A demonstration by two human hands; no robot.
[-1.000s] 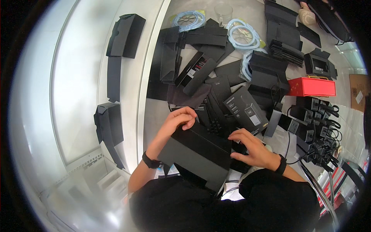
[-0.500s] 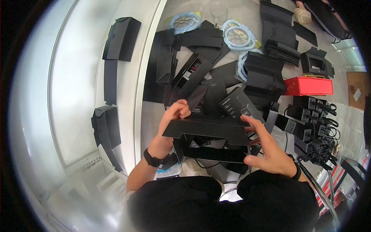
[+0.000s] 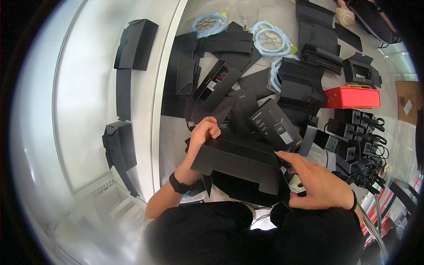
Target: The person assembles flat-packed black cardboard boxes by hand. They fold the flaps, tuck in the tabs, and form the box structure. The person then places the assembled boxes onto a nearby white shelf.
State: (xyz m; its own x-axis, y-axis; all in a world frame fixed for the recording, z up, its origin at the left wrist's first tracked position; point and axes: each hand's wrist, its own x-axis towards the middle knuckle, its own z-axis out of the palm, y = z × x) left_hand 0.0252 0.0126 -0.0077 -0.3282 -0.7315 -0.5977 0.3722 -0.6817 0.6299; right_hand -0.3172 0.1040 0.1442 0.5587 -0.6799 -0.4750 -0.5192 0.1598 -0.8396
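Pale floor [image 3: 278, 11] ahead of the hands, strewn with black packaging [image 3: 268, 126]. Black box [image 3: 238, 164] between them: left hand [image 3: 202, 138] curled at its far-left corner, grip unclear; right hand [image 3: 321, 185] spread open at its right end. Uneven pressure could crease flaps.

The left hand [image 3: 206, 132], fingers curled, is located at the upper left edge of an open black box [image 3: 240, 163]; the right hand [image 3: 318, 183], thumb and forefinger spread, is positioned at the box's right end. Beyond the box lie a printed black carton [image 3: 276, 123], flattened black cardboard [image 3: 229, 43] and light-blue rings [image 3: 271, 40]. A red box [image 3: 353, 97] is located to the right, with black corded units [image 3: 351, 141] grouped just below it.
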